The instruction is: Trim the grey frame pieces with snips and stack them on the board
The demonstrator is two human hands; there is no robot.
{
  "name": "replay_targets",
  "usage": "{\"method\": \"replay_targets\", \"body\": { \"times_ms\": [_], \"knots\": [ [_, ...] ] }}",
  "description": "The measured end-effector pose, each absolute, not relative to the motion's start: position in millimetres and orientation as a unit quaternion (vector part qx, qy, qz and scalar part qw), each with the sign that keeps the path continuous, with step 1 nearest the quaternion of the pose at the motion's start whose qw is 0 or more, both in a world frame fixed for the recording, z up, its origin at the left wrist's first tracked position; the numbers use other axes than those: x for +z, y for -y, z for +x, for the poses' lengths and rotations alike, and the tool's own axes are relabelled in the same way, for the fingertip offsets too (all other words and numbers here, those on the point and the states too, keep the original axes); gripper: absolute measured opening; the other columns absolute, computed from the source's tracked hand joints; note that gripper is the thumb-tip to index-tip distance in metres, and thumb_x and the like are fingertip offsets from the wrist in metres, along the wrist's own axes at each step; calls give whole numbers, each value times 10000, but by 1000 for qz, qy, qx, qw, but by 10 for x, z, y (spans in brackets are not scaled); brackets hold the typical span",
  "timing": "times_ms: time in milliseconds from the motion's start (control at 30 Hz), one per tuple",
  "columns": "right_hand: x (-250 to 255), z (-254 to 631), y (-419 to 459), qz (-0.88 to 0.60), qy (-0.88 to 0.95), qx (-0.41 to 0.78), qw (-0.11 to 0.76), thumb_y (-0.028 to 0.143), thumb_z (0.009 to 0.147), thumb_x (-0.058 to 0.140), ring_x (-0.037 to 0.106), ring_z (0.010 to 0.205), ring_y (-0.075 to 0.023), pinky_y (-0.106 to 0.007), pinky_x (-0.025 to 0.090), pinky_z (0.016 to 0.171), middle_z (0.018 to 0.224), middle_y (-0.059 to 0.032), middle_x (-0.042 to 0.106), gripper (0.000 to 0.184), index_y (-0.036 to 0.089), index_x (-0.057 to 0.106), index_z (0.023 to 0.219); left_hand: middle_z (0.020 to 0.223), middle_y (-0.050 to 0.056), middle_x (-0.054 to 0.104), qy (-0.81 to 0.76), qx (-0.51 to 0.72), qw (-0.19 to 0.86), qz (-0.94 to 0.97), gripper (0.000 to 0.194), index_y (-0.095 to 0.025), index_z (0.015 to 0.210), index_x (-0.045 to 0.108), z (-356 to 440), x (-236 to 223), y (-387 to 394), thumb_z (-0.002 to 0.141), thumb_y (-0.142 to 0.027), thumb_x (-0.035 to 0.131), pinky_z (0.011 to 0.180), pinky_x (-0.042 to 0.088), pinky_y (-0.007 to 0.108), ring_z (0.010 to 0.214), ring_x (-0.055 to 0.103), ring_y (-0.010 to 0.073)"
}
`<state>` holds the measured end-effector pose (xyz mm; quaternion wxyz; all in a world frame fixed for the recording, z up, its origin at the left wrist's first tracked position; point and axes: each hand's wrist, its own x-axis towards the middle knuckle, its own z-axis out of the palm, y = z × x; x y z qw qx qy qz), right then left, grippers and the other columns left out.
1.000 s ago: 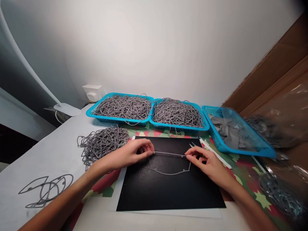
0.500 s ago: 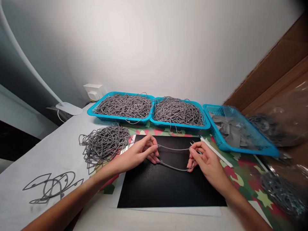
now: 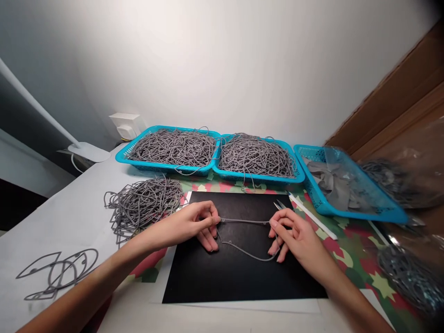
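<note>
A thin grey rubber loop (image 3: 244,222) is stretched between my two hands just above a black mat (image 3: 243,277). My left hand (image 3: 194,224) pinches the loop's left end between thumb and forefinger, its other fingers curled down onto the mat. My right hand (image 3: 294,236) pinches the right end, fingers bent. The loop's lower strand sags in a curve onto the mat between the hands. Small scissors or tweezers (image 3: 278,204) lie just behind my right hand.
Two blue baskets (image 3: 166,167) (image 3: 258,178) full of grey loops stand at the back, a third blue basket (image 3: 347,208) with grey pieces at right. A loose pile of loops (image 3: 144,203) lies left of the mat, flat loops (image 3: 57,273) at far left. A white strip (image 3: 312,216).
The loop was lifted off the mat, then lowered again; both hands moved slightly down and keep its ends pinched. The view shifted a little to the right.
</note>
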<state>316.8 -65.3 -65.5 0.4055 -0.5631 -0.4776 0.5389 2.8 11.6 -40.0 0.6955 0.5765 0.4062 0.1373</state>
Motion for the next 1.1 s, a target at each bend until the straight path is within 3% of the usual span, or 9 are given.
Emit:
{"method": "replay_targets", "body": {
  "times_ms": [167, 300, 400, 500, 600, 667, 800, 967, 1100],
  "knots": [
    [-574, 3137, 677, -588, 491, 508, 394, 782, 912, 823, 790, 645, -195, -220, 580, 431, 837, -12, 687, 596, 210, 680, 1000, 787, -16, 747, -437, 118, 651, 609, 607, -218, 1009, 559, 3, -358, -115, 956, -797, 733, 586, 652, 331, 639, 833, 246],
    [-561, 3132, 701, -593, 518, 471, 398, 751, 966, 780, 783, 765, -216, -203, 543, 445, 877, -60, 738, 533, 226, 691, 1003, 703, -52, 661, -454, 139, 541, 694, 525, -224, 993, 593, -10, -375, -137, 1015, -740, 688, 533, 534, 277, 558, 704, 173],
    [-563, 3144, 719, -588, 541, 455, 393, 706, 1026, 730, 772, 854, -229, -205, 544, 466, 954, -73, 748, 463, 246, 680, 1030, 758, -32, 644, -459, 192, 415, 762, 435, -220, 1024, 648, 32, -397, -133, 1063, -652, 670, 566, 453, 266, 614, 593, 149],
    [-539, 3142, 724, -583, 567, 436, 385, 656, 1063, 700, 727, 850, -209, -219, 550, 503, 1000, -60, 716, 405, 252, 692, 1036, 945, 13, 678, -427, 247, 346, 798, 313, -230, 1118, 712, 193, -401, -72, 1117, -537, 648, 711, 506, 293, 810, 623, 182],
    [-484, 3115, 720, -581, 587, 411, 386, 604, 1078, 693, 604, 688, -135, -232, 523, 532, 983, -24, 667, 362, 246, 714, 1026, 1208, 62, 711, -360, 264, 344, 826, 232, -261, 1226, 766, 454, -417, 25, 1137, -449, 665, 988, 537, 364, 1137, 657, 248],
    [-445, 3093, 719, -575, 594, 407, 388, 582, 1080, 694, 547, 636, -112, -235, 489, 530, 961, -9, 647, 346, 243, 718, 1018, 1250, 65, 727, -326, 263, 344, 840, 206, -265, 1255, 776, 619, -451, 77, 1125, -411, 711, 1057, 506, 393, 1202, 645, 269],
    [-396, 3074, 723, -569, 592, 404, 402, 553, 1077, 696, 542, 636, -113, -236, 465, 520, 958, -14, 660, 322, 239, 727, 1013, 1121, 27, 781, -302, 262, 354, 846, 112, -238, 1113, 763, 780, -528, 125, 1114, -350, 752, 1001, 461, 380, 1068, 666, 245],
    [-367, 3099, 729, -561, 617, 388, 392, 484, 1097, 668, 640, 771, -164, -254, 532, 582, 1053, -52, 704, 272, 256, 784, 1190, 1062, 9, 788, -293, 272, 372, 838, 146, -229, 1071, 748, 748, -524, 148, 1151, -339, 694, 961, 432, 361, 997, 663, 221],
    [-332, 3120, 751, -544, 661, 371, 359, 419, 1107, 686, 669, 875, -190, -277, 560, 677, 993, -38, 681, 196, 266, 808, 1105, 1057, 8, 784, -300, 273, 382, 830, 146, -231, 1079, 762, 717, -473, 157, 1153, -332, 687, 955, 430, 358, 993, 658, 217]
  ]
}}
